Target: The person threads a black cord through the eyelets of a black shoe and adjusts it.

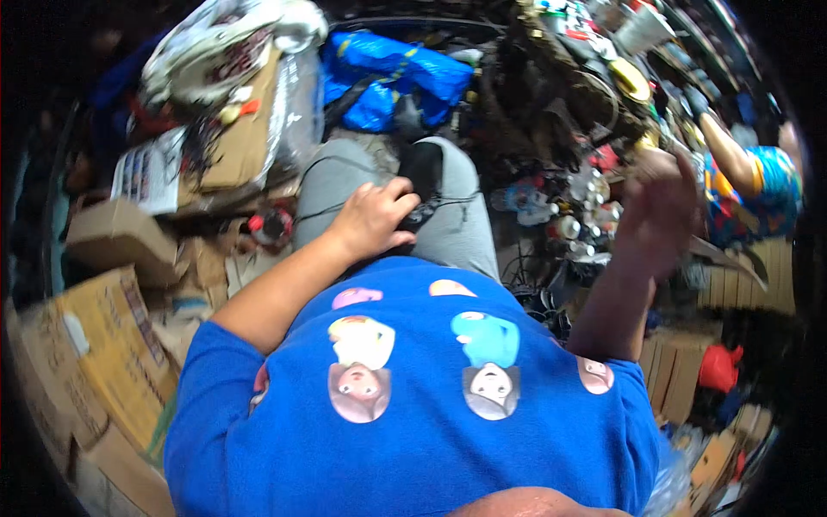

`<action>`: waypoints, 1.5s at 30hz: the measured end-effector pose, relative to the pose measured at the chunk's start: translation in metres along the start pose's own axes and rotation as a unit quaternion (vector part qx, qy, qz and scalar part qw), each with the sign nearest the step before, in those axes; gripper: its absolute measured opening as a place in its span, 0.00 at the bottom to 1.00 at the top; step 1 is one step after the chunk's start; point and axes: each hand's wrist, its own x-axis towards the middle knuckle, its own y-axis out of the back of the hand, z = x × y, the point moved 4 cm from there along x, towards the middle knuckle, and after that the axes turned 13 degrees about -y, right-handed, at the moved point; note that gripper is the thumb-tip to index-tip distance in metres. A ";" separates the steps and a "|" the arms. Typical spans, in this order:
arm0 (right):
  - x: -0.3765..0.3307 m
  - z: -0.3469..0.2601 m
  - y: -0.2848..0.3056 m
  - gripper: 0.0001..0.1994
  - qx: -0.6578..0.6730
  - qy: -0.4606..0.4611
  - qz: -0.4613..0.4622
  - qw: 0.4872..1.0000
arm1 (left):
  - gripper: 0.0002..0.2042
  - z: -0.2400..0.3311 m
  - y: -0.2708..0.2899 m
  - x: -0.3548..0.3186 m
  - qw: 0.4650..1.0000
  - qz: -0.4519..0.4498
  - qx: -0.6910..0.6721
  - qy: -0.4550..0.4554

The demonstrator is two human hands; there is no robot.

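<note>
The fingers point(401, 198) of the left hand point(372, 219) bend loosely over the lap at mid-frame, whether grasping anything I cannot tell, while the blurred right hand point(659, 211) is raised at the right, clenched or released unclear. A blue shirt point(422, 457) printed with cartoon figures fills the lower middle; a yellowish carton point(112, 345) at lower left bears dark lettering, and a blue bag point(405, 69) at top centre has yellow marks. A sheet point(146, 172) at upper left carries tiny print, and a small black object point(419, 215) sits just beside the left fingertips.
</note>
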 end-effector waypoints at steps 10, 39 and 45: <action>0.048 0.222 -0.080 0.15 -0.075 -0.193 -0.144 0.968 | 0.19 -0.020 -0.023 0.018 0.999 -0.031 -0.015 -0.031; -0.093 0.147 -0.176 0.14 0.071 -0.544 -0.538 0.640 | 0.17 -0.065 -0.038 0.079 0.995 0.040 -0.071 0.055; -0.100 0.140 -0.197 0.11 0.168 -0.518 -0.524 0.655 | 0.16 -0.066 -0.041 0.078 0.997 0.054 -0.043 0.039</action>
